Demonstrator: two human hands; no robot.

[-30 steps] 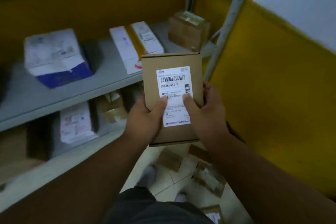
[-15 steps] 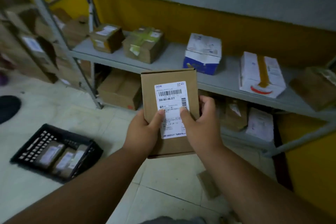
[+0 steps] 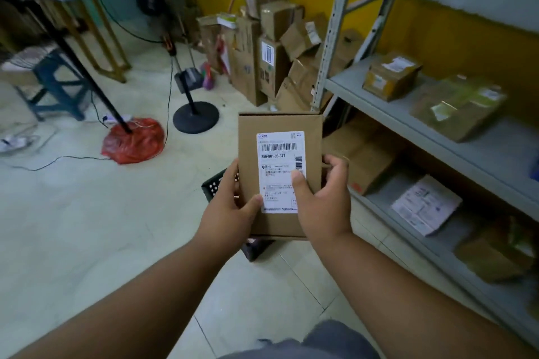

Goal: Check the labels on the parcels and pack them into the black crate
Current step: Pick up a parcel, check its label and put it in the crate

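Observation:
I hold a flat brown cardboard parcel (image 3: 277,125) upright in front of me, its white shipping label (image 3: 278,160) with barcode facing me. My left hand (image 3: 229,213) grips its lower left edge, thumb on the label's bottom corner. My right hand (image 3: 323,198) grips the right edge, thumb pressed on the label. The black crate (image 3: 212,186) sits on the floor directly behind the parcel and my hands; only a corner at the left and a bit below the parcel show, and its contents are hidden.
A grey metal shelf rack (image 3: 408,114) runs along the right with several parcels on two levels. Stacked cardboard boxes (image 3: 271,46) fill the far corner. A fan stand base (image 3: 196,118), a red bag (image 3: 132,140), cables and a blue stool (image 3: 55,87) stand on the tiled floor at left.
My view has swung left from the shelves to the room's far corner. The crate, earlier at lower left, now lies behind the parcel. Both hands keep the same hold.

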